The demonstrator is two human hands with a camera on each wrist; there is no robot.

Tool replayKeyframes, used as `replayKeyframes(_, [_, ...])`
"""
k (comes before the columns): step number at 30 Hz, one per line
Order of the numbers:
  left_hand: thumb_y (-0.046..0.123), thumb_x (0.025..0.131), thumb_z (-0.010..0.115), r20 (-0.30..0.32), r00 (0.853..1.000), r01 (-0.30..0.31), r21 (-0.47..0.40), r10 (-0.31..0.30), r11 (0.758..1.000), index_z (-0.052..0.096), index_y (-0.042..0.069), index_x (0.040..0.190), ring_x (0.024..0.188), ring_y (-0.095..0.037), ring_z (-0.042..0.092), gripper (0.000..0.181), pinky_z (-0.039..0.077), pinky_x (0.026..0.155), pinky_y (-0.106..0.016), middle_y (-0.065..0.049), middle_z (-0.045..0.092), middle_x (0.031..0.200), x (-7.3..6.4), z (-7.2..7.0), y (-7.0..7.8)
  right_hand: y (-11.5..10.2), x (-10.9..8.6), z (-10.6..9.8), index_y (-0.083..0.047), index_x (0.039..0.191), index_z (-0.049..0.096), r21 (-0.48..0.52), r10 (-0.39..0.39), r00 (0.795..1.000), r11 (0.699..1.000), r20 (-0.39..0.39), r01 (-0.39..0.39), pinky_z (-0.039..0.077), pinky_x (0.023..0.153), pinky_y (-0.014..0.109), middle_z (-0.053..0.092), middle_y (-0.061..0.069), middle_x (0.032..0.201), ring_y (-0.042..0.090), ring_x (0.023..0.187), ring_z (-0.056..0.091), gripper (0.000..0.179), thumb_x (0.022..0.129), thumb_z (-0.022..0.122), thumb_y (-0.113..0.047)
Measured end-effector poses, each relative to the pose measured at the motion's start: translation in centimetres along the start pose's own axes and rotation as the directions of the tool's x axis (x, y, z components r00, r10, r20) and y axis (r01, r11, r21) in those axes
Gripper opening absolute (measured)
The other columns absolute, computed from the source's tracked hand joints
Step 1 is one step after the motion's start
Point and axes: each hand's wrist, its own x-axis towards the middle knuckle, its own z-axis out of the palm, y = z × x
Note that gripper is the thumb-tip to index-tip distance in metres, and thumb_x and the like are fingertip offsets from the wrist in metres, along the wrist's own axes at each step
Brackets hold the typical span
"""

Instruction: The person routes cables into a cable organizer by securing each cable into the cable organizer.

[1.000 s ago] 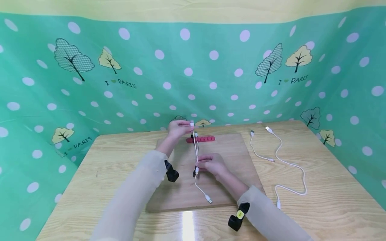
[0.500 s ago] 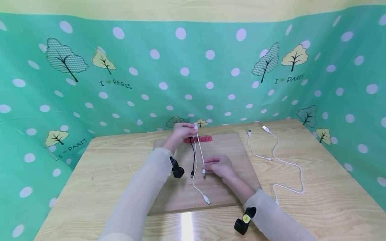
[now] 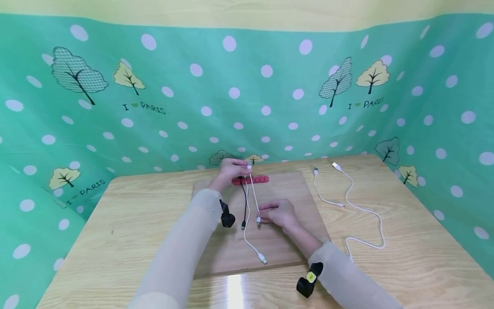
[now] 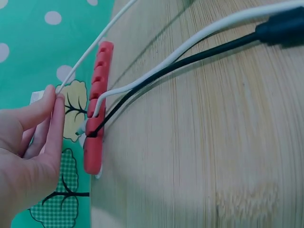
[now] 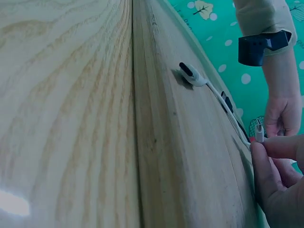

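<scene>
Both hands, which I follow through the cameras, are narrowed in a pinch on one cable: the left hand (image 3: 231,168) grips it near its far plug, the right hand (image 3: 281,213) near its close connector. The held item is a thin white cable with white plug housings and metal tips (image 3: 254,193), stretched nearly straight above a rectangular light-brown wooden board (image 3: 285,249) on a pale wood-grained bench (image 3: 146,210).

In the head view I see a slim black cable (image 3: 245,201) and a second white cable (image 3: 247,229) lying left of the held one; a short white cable (image 3: 324,197) and a long, curving white cable (image 3: 380,219) lie on the bench to the right.

The left wrist view alone shows me clearly that the notched red strip (image 4: 98,83) carries the black cable and the second white cable in neighbouring notches, while the held cable runs apart from it. The right wrist view adds the slim metal tip of the held connector, projecting beyond the thumb and finger.

For writing, I can read "I PARIS", with a green heart between the words, on the green, white-dotted curtain (image 3: 173,71); the mark on the yellow sticker (image 3: 311,277) at the right wrist is too small to read.
</scene>
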Motion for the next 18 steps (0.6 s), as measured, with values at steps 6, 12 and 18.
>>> replayKeyframes(6, [-0.001,0.074,0.079,-0.074,0.996,-0.038,0.100,0.046,0.994,0.072,0.002,0.106,0.105,-0.026,0.069,0.033,0.059,0.087,-0.029,-0.017,0.072,0.110,0.7,0.4,-0.3,-0.4,0.5,0.0,0.007,0.098,0.072,0.020,0.006,1.000,1.000,-0.015,-0.006,0.062,0.066,0.025,0.072,0.024,0.096,0.011,0.062,0.071,0.024,0.075,0.075,0.005])
replayKeyframes(12, [-0.002,0.075,0.078,-0.119,0.991,-0.045,0.134,0.061,0.990,0.073,0.002,0.103,0.099,-0.025,0.072,0.029,0.060,0.084,-0.027,-0.016,0.073,0.105,1.4,0.7,-1.1,-0.4,0.9,0.4,0.005,0.098,0.072,-0.002,0.025,1.000,1.000,-0.009,-0.025,0.062,0.065,0.023,0.073,0.022,0.094,0.010,0.060,0.071,0.024,0.074,0.076,0.004])
replayKeyframes(18, [-0.001,0.072,0.081,-0.144,0.979,-0.103,0.249,0.142,0.963,0.075,0.003,0.097,0.085,-0.022,0.074,0.026,0.061,0.078,-0.026,-0.014,0.075,0.095,1.7,1.1,-1.3,-0.6,1.1,0.4,0.004,0.096,0.072,-0.030,0.017,1.000,0.999,-0.025,-0.018,0.062,0.063,0.023,0.074,0.020,0.090,0.009,0.059,0.070,0.022,0.074,0.076,0.006])
